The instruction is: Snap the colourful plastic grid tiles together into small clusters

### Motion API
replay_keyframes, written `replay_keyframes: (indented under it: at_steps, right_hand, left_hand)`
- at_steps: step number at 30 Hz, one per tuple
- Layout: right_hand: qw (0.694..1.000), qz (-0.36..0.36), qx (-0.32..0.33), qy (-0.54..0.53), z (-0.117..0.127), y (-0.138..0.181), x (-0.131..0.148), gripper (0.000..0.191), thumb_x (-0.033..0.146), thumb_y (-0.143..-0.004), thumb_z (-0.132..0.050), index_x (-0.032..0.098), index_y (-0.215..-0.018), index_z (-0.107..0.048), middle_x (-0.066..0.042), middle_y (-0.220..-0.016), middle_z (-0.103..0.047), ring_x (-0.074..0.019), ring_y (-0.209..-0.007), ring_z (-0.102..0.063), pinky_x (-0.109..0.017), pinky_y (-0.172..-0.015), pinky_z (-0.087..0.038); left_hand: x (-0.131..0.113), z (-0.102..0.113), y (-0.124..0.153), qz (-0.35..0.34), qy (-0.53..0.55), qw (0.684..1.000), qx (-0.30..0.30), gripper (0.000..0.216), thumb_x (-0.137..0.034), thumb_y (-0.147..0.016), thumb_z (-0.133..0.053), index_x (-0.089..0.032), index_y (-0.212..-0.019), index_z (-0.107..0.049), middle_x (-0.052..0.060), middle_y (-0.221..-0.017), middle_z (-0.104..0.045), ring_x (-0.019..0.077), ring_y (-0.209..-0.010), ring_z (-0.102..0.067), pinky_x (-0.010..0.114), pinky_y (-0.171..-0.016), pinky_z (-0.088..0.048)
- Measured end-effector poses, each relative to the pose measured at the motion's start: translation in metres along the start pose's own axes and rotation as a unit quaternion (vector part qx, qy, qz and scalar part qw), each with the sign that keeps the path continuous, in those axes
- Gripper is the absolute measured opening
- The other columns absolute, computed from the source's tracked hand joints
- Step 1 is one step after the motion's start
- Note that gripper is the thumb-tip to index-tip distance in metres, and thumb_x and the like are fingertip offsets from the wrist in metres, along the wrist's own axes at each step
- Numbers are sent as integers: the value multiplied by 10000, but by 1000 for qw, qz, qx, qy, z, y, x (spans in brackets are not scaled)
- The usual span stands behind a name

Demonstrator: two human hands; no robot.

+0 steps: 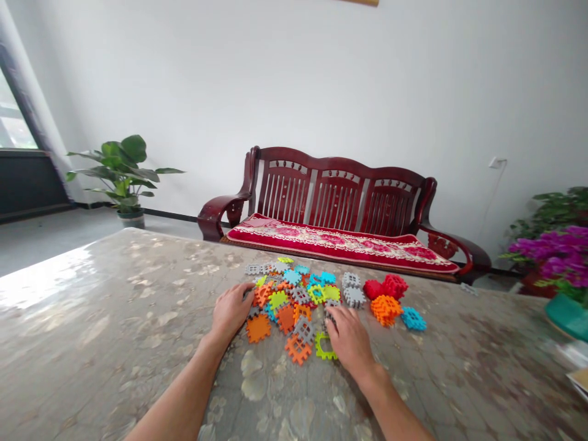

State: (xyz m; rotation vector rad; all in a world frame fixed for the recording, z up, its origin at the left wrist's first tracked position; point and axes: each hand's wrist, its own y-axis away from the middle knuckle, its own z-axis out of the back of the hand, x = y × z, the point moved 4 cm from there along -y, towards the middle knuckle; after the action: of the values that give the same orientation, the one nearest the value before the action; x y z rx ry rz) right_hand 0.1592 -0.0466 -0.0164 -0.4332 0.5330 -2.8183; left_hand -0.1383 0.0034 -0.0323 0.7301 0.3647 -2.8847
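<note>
A loose heap of toothed plastic building tiles lies on the table, with an orange tile (258,329), a lime-green tile (278,300) and a grey tile (304,331) among them. At the heap's left edge rests my left hand (231,311), its thumb apart from its fingers and its fingertips beside the tiles. My right hand (351,340) is on the heap's right side, fingers curled onto a dark grey tile (331,304) that they partly hide. A lime-green frame tile (324,346) lies just under that wrist side. Whether the left fingertips touch a tile is hard to see.
Sorted stacks stand right of the heap: grey tiles (353,297), red tiles (395,286), orange tiles (386,310) and blue tiles (414,318). The patterned table (138,343) spreads around them. Behind it is a wooden bench (316,190); a flower pot (567,317) stands at right.
</note>
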Motion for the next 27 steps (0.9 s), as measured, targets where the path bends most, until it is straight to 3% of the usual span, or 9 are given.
replay_keyframes:
  at_steps: [4,8,18,27]
  right_hand:
    - [997,-12,-33,-69,-3,-2,-5,388,124,-872,-402,239,-1156,-639,-42,-1153,-668,-193,-1101,-582,-319,-970,-429]
    - [996,-38,-57,-54,-3,-3,-19,422,90,-818,-431,247,-1143,-649,-39,-1171,-665,-212,-1102,-583,-349,-991,-424]
    - [998,-61,-10,-14,-8,-7,-31,394,224,-853,-529,194,-1241,-597,-76,-1283,-620,-257,-1145,-563,-374,-978,-423]
    - [997,-70,-25,-29,-11,-9,-37,412,244,-809,-585,232,-1220,-603,-68,-1117,-680,-265,-1038,-592,-359,-892,-444]
  left_hand:
    - [0,0,0,-1,-2,1000,-5,372,-372,-890,-413,-271,-1139,-670,38,-1217,-683,224,-1125,-607,334,-966,-429]
    - [-1,2,1,0,-3,1000,-9,360,-367,-889,-428,-273,-1134,-674,35,-1206,-689,219,-1107,-614,322,-952,-435]
    - [-3,3,2,1,-6,1000,-3,370,-366,-889,-416,-267,-1137,-673,41,-1219,-682,228,-1123,-609,338,-966,-429]
    - [-3,3,2,0,-11,1000,-6,371,-367,-891,-412,-275,-1137,-674,41,-1207,-687,229,-1112,-617,337,-949,-441]
